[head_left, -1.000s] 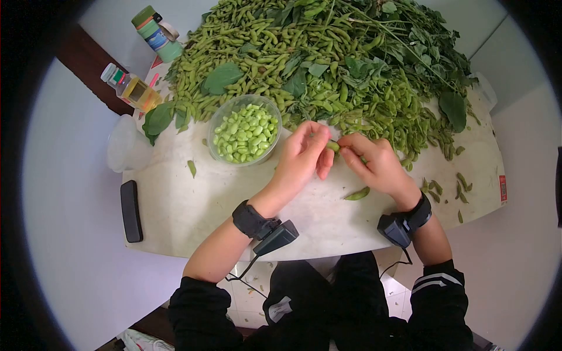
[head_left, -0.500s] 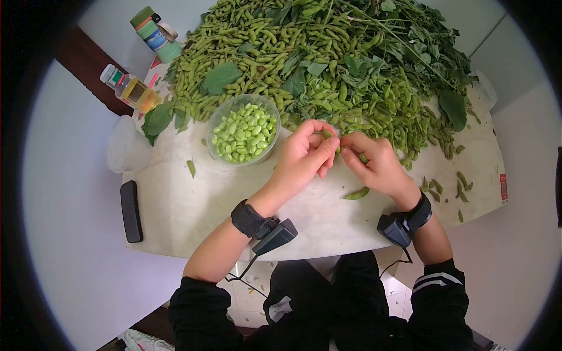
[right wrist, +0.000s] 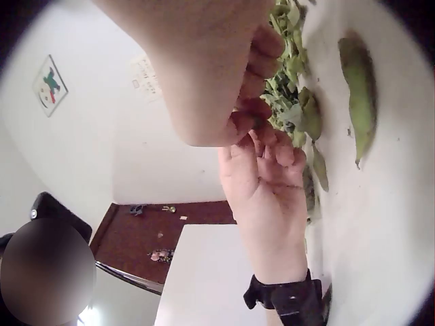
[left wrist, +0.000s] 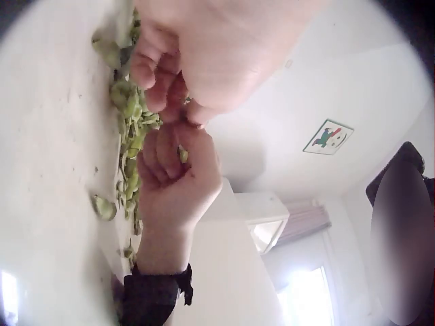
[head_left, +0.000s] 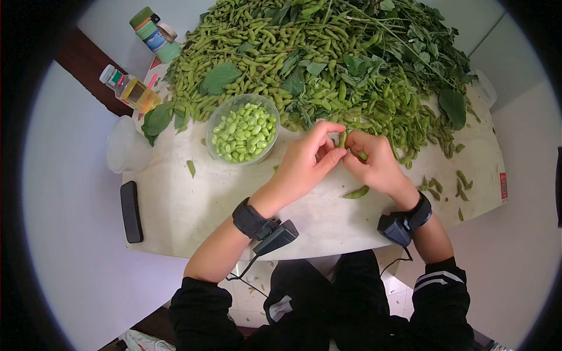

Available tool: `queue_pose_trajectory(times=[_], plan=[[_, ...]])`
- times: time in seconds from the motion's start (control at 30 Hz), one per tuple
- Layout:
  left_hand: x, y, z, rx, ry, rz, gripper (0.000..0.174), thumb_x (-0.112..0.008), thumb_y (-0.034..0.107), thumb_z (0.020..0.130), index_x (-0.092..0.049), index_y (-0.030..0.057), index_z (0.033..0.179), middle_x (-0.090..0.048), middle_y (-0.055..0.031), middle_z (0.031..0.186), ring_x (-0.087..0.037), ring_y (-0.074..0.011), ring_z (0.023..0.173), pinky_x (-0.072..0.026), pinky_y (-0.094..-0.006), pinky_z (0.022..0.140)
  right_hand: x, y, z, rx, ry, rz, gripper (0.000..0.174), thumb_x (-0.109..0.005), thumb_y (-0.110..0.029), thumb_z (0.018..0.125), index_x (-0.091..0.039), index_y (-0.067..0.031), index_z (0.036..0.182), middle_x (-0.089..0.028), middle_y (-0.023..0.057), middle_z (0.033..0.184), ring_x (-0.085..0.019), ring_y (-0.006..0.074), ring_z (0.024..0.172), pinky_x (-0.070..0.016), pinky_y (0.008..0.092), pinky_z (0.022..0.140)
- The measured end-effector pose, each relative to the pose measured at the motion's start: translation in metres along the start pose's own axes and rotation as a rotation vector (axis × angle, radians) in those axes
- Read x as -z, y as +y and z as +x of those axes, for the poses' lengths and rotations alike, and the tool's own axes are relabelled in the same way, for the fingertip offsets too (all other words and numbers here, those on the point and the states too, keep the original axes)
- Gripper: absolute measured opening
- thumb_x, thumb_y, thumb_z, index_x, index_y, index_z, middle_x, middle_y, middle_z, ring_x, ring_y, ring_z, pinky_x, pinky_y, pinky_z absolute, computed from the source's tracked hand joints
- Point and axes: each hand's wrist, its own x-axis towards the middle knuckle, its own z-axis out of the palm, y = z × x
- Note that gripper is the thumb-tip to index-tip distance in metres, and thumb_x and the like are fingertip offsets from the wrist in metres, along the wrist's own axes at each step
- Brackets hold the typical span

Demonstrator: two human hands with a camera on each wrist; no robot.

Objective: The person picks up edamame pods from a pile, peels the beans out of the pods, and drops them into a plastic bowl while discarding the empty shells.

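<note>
Between the two hands a green pod (head_left: 342,138) stands nearly upright, pinched by the fingers of the left hand (head_left: 304,161) and the right hand (head_left: 377,162). Another green pod (head_left: 363,155) shows inside the curled right fingers, and in the left wrist view it is a small green piece (left wrist: 183,154) in that palm. Left of the hands stands a clear round tub (head_left: 214,153) of shelled green beans (head_left: 244,133). One loose pod (head_left: 356,192) lies on the table just below the right hand, large in the right wrist view (right wrist: 359,95).
A big heap of pods (head_left: 263,52) covers the table's far side, with leafy stems (head_left: 421,47) at right and opened pods (head_left: 392,111) nearer. At left are a phone (head_left: 132,211), an empty plastic tub (head_left: 126,143), an oil bottle (head_left: 133,90) and a green flask (head_left: 157,36). Scattered pods (head_left: 462,181) lie at right.
The pod between the hands has turned more upright and another part of it shows. The left hand has shifted slightly right, its index finger now stretched over the pod's top. The right hand has barely moved.
</note>
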Motion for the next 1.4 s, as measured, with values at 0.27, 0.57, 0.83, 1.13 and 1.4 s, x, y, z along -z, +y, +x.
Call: queue_pose_trajectory(times=[0.27,0.57,0.83,1.13,1.4], plan=[[-0.001,0.001,-0.001,-0.110,0.022,0.118,0.041,-0.051,-0.002,0.079,-0.044,0.0073,0.119,-0.049,-0.0004,0.075,-0.045,-0.0060,0.062,-0.0397,-0.0190,0.056,-0.001,0.008,0.002,-0.057,-0.009,0.310,0.013,-0.054,-0.010,0.072,-0.054,0.0038,0.073,-0.050,0.0043,0.058,-0.044,0.0091,0.055,-0.0367,0.0249,0.049],[0.001,0.004,-0.004,-0.172,0.032,0.316,0.040,-0.053,-0.001,0.076,-0.047,0.0055,0.115,-0.051,-0.0030,0.070,-0.048,-0.0096,0.057,-0.0406,-0.0219,0.052,0.002,0.008,0.003,-0.143,-0.114,0.382,0.016,-0.055,-0.011,0.072,-0.057,0.0052,0.076,-0.057,0.0064,0.065,-0.050,0.0094,0.059,-0.0396,0.0243,0.053],[0.002,0.006,-0.003,-0.257,0.030,0.398,0.033,-0.056,0.006,0.072,-0.049,0.0028,0.104,-0.055,-0.0096,0.069,-0.055,-0.0253,0.060,-0.0443,-0.0340,0.054,0.006,0.001,0.002,-0.240,-0.184,0.438,0.017,-0.056,-0.011,0.070,-0.058,0.0048,0.076,-0.058,0.0052,0.065,-0.050,0.0084,0.060,-0.0394,0.0232,0.054],[0.004,0.011,-0.004,-0.235,-0.046,0.408,0.030,-0.055,0.006,0.072,-0.049,0.0015,0.102,-0.056,-0.0119,0.074,-0.056,-0.0277,0.062,-0.0452,-0.0357,0.055,0.006,0.005,0.002,-0.255,-0.225,0.475,0.019,-0.056,-0.009,0.069,-0.060,0.0054,0.081,-0.059,0.0052,0.070,-0.051,0.0076,0.064,-0.0403,0.0218,0.057],[0.003,0.005,-0.003,-0.313,-0.021,0.428,0.032,-0.052,0.001,0.074,-0.051,0.0011,0.106,-0.057,-0.0131,0.081,-0.057,-0.0238,0.068,-0.0463,-0.0310,0.061,0.010,-0.013,0.001,-0.342,-0.228,0.533,0.023,-0.054,-0.008,0.070,-0.060,0.0052,0.088,-0.060,0.0048,0.074,-0.051,0.0070,0.066,-0.0400,0.0206,0.058]])
